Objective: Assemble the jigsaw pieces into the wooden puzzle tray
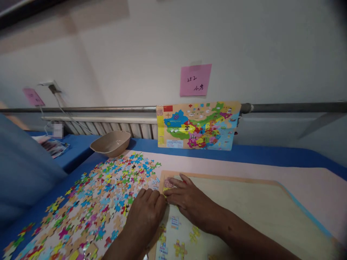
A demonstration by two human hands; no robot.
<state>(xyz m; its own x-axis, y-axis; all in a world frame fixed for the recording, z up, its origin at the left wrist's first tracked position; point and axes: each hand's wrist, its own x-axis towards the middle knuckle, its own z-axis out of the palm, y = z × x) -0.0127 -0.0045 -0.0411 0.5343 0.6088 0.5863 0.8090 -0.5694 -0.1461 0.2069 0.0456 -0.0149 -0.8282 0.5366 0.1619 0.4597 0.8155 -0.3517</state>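
My left hand point(146, 213) is closed, fingers curled, at the left border of the puzzle board point(244, 202); whatever its fingertips pinch is hidden. Over the board's upper left corner lies my right hand point(192, 202), its fingers stretched out and resting on a few joined pieces point(169, 183) with small print and a bit of red. The fingertips of both hands meet near that corner. Below them on the board lie a bluish printed piece point(175, 222), yellow pieces point(194, 234) and a small yellow cluster point(180, 249). More pieces sit along the left border.
Many loose puzzle pieces point(105, 195) cover the pink sheet to the left. A beige basin point(111, 142) stands behind them. A colourful map picture point(199, 126) leans against the wall pipe point(121, 109), beneath a pink note point(195, 80). A blue curtain point(24, 169) hangs at left.
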